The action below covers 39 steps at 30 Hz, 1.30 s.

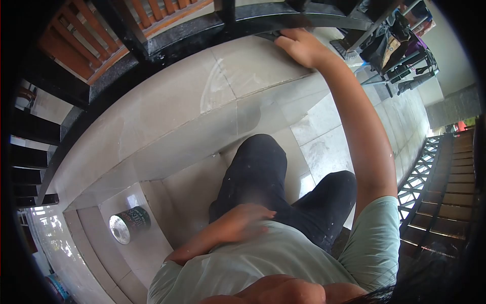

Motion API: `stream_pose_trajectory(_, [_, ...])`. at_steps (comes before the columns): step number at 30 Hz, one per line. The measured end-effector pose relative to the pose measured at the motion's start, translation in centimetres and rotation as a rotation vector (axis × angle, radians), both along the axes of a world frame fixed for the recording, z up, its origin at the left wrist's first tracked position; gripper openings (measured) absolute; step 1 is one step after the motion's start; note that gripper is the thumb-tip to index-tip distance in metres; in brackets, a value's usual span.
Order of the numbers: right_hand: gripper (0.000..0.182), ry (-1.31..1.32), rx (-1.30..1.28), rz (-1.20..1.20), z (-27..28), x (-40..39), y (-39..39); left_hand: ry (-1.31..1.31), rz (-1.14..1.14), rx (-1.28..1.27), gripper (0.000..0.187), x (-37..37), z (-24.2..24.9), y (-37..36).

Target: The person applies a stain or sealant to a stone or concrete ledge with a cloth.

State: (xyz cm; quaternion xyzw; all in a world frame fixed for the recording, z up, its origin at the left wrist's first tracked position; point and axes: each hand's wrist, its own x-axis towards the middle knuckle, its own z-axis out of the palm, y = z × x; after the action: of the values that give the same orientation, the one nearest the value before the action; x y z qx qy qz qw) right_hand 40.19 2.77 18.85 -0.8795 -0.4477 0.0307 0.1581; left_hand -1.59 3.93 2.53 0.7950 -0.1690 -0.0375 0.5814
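My right hand [299, 46] reaches far forward to the tiled ledge [167, 96], close under the black railing [228, 28]. Its fingers close on a dark, flat piece [268, 36], mostly covered by the hand, so I cannot make out its kind. My left hand [245, 223] is over my lap by the hem of my light green shirt [283, 243]. It is smeared by motion, but its fingers look apart and I see nothing in them. A pale, swirled smear marks the ledge between the two hands.
A tin can [130, 224] with a dark label stands on the tiled step at the left. Near my right wrist are a bristled brush [344, 49] and a rack [405, 66] with bags and cloths. A slatted gate [440, 192] is at the right.
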Motion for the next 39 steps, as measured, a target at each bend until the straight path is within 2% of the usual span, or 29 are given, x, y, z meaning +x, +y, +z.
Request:
stream_pose_trajectory(3, [0.065, 0.320, -0.004, -0.015, 0.9, -1.2, 2.2, 0.329, 0.090, -0.067, 0.044, -2.6, -4.0, 1.4])
stream_pose_trajectory(4, [0.066, 0.286, -0.021, -0.005, 0.7, -1.7, 2.8, 0.414, 0.131, 0.036, 0.043, -3.0, -4.3, 1.7])
stream_pose_trajectory(7, [0.068, 0.204, -0.054, 0.017, 0.1, -2.6, 4.0, 0.382, 0.206, 0.067, 0.043, -3.7, -6.2, 2.5])
stream_pose_trajectory(10, [0.066, 0.170, -0.037, 0.053, -0.2, -3.8, 4.7, 0.399, 0.226, -0.070, 0.043, -3.5, -7.7, 2.9])
stream_pose_trajectory(12, [0.063, 0.133, -0.009, 0.090, 0.3, -5.4, 4.5, 0.424, 0.196, -0.050, 0.038, -3.1, -7.9, 3.2])
stream_pose_trajectory(22, [0.050, -0.025, 0.049, 0.394, -0.9, -9.1, 5.1, 0.359, 0.197, -0.070, 0.033, -3.1, -9.8, 3.3])
stream_pose_trajectory(31, [0.048, 0.028, 0.092, 0.411, -1.0, -11.0, 5.2, 0.336, 0.168, 0.027, 0.036, -3.7, -9.1, 2.7])
stream_pose_trajectory(34, [0.056, 0.035, 0.150, 0.354, -0.4, -10.1, 6.1, 0.308, 0.142, 0.039, 0.035, -4.2, -8.2, 2.7])
stream_pose_trajectory(37, [0.056, 0.060, 0.300, 0.175, 0.5, -11.8, 7.4, 0.304, 0.117, 0.028, 0.034, -4.8, -8.6, 2.6])
stream_pose_trajectory(38, [0.058, 0.136, 0.098, 0.099, 1.8, -12.4, 7.7, 0.295, 0.121, 0.032, 0.034, -4.9, -8.6, 2.6])
stream_pose_trajectory(39, [0.057, 0.005, 0.155, 0.177, 0.5, -12.1, 8.3, 0.285, 0.124, 0.039, 0.034, -5.0, -8.4, 2.5])
